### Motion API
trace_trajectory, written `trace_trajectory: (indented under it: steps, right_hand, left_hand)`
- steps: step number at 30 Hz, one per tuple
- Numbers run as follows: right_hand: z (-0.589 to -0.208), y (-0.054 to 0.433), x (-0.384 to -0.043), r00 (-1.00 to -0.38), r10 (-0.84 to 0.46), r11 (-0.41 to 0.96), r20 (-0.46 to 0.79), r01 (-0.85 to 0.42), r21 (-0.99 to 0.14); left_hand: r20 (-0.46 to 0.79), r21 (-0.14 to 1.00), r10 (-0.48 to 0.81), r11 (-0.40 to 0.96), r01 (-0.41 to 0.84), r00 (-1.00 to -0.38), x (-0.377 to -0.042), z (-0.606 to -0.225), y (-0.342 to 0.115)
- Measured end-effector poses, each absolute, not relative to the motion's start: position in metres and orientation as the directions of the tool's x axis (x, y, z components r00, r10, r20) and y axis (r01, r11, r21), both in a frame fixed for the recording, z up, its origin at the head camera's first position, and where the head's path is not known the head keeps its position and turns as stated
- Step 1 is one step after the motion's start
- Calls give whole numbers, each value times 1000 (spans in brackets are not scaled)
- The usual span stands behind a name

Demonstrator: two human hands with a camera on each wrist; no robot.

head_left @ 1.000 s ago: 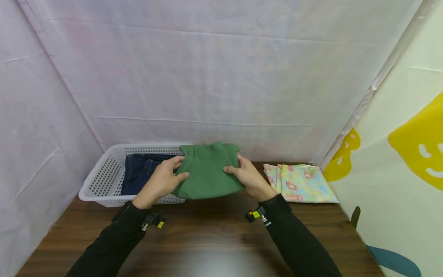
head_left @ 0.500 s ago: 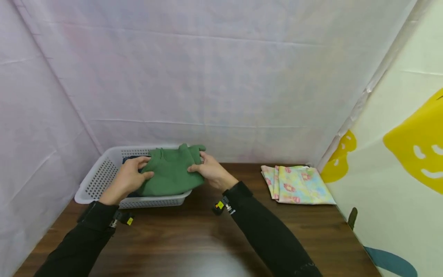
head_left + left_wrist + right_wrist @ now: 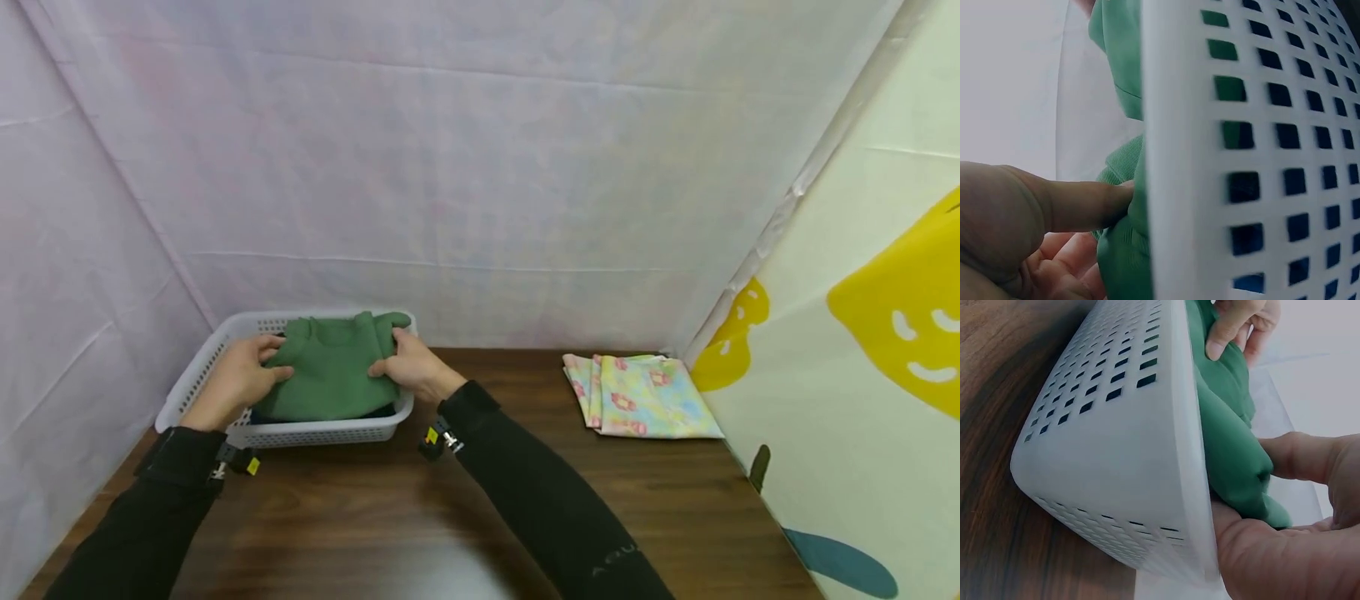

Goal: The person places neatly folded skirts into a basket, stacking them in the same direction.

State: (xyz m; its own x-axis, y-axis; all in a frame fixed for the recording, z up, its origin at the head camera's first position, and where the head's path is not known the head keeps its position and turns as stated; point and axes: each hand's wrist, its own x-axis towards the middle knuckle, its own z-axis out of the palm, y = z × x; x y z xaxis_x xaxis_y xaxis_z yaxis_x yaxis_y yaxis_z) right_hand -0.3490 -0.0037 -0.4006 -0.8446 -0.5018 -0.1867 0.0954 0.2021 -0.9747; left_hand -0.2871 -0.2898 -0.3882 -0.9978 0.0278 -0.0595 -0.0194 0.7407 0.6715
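Note:
A folded green sweatshirt (image 3: 330, 375) with a ribbed neckline lies within the rim of the white plastic basket (image 3: 322, 432), over dark blue jeans (image 3: 386, 410) that show only as a strip at its front edge. My left hand (image 3: 243, 375) grips the sweatshirt's left side, thumb on top. At the right side, my right hand (image 3: 414, 367) pinches it between thumb and fingers. The right wrist view shows the green cloth (image 3: 1229, 444) bunched at the basket's rim, with that hand's lower fingers tucked under it. Through the basket's holes in the left wrist view, dark blue cloth shows below the green.
On the right of the brown wooden table (image 3: 487, 500) lies a folded floral cloth (image 3: 645, 398) in yellow, blue and pink. A pale fabric wall (image 3: 480, 167) rises right behind the basket. Another wall with yellow shapes (image 3: 907, 308) borders the right side.
Both hands have carried the green sweatshirt leftward from beside the basket and lowered it into the basket, over the jeans. The floral cloth has stayed in place.

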Motion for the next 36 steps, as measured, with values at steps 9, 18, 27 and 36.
trace_trajectory:
  steps: [9,18,27,36]
  right_hand:
    - [-397,1,-337,-855,-509,417,-102,-141,-898]
    - [-399,14,-337,-871,-479,586,105,-406,-702]
    - [-405,32,-331,-856,-473,546,210,-472,-693]
    - [-418,58,-324,-839,-482,552,255,-516,-655]
  left_hand:
    - [-15,621,-35,783,-37,-999,-288,-395,-293]
    - [108,543,-28,839,35,-994,-286,-399,-275]
    - [105,549,38,831,89,-994,-279,-399,-249]
    - [124,589,83,796,141,-989,-272,-402,-221]
